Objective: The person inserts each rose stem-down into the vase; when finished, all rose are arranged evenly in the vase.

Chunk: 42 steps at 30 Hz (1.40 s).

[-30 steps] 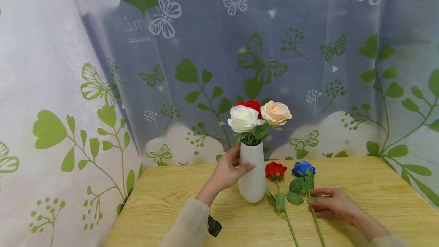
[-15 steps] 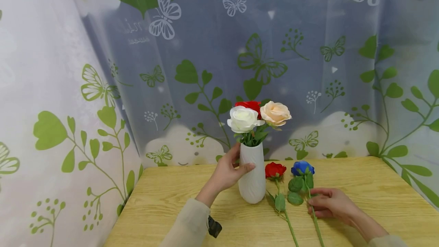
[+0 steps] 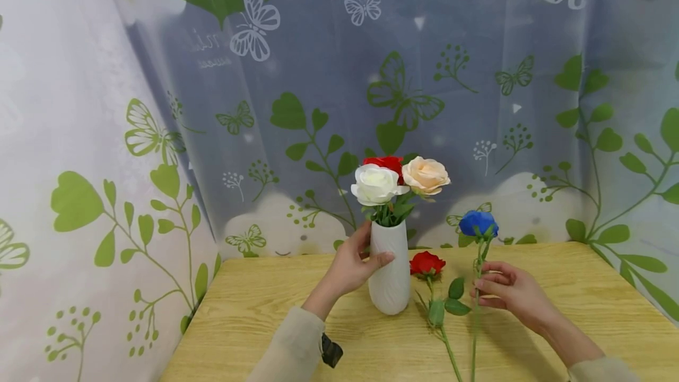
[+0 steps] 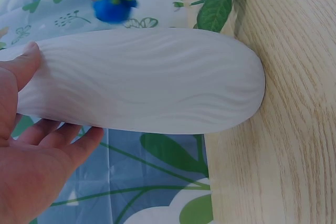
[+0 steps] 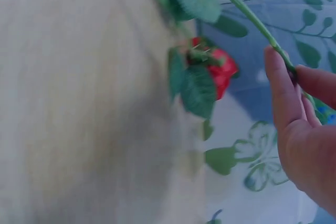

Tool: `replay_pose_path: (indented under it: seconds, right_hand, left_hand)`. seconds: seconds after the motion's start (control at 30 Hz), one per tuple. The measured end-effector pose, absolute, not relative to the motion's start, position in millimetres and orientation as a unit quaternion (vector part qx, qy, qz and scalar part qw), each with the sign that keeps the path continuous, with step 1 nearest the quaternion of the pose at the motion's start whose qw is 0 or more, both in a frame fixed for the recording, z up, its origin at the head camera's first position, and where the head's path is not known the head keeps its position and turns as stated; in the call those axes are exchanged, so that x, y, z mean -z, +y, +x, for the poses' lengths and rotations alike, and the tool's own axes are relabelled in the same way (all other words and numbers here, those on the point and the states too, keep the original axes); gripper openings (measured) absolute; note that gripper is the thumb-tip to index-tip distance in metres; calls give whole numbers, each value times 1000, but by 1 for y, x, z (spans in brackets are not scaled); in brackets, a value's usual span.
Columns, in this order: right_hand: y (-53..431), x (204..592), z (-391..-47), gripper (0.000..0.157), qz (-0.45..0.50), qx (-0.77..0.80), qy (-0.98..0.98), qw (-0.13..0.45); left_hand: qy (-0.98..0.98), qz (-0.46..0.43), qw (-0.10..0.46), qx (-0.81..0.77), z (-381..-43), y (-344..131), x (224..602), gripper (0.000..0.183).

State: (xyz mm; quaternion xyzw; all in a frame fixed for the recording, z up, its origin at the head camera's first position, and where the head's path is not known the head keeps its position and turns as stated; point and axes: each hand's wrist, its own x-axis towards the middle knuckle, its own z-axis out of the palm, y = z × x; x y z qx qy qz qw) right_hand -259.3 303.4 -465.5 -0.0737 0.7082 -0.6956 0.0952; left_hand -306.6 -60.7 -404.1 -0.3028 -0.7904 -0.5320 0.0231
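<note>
Your left hand (image 3: 351, 264) wraps the white vase (image 3: 390, 270) near its neck – thumb on the front, fingers curled round the back, clear in the left wrist view too. The vase stands upright on the wooden table (image 3: 583, 299), holding a white rose (image 3: 375, 184), a peach rose (image 3: 425, 174) and a red rose (image 3: 386, 162) behind them.

Your right hand (image 3: 510, 290) pinches the stem of the blue rose (image 3: 478, 223) between thumb and fingertips, partway up. The rose is off the table at the bloom end: the stem runs close to vertical, bloom on top, the lower end blurred down toward the table edge. The bloom sits to the right of the vase, about level with its mouth but well apart from it.

The relation that counts – the vase mouth lies up and to the left of your right hand, and the stem's long axis is already roughly parallel to the vase's upright axis. The cut end is below your grip, lower than the vase mouth. Your right hand is the only one on the rose; your left is on the vase, nearer the mouth.

The second red rose (image 3: 427, 263) lies flat on the table between vase and right hand, bloom toward the curtain (image 3: 159, 134), stem toward you, touching neither hand.
</note>
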Motion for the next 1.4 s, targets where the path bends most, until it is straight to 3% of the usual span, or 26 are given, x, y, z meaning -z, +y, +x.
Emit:
replay_pose_path:
  seconds: [0.13,0.33,0.53,0.77,1.07,1.4]
  right_hand:
    - [299,448,-257,36,-90,737,668,51]
    - [293,423,-256,24,-164,789,593,11]
    - [285,401,-257,22,-242,819,517,-51]
    - [276,369,-255,19,-240,836,480,-116]
    - [263,334,-255,17,-236,869,415,-132]
    - [245,319,-260,16,-237,884,364,-173]
  left_hand:
    - [-789,-304,23,533,-307,-61,405,77]
    - [-789,-304,24,533,-307,-62,403,77]
    - [-789,-306,26,532,-308,-62,402,75]
    - [-788,-307,26,534,-308,-61,402,73]
    - [-785,-304,19,539,-307,-61,403,76]
    - [-785,-306,22,539,-307,-61,405,78]
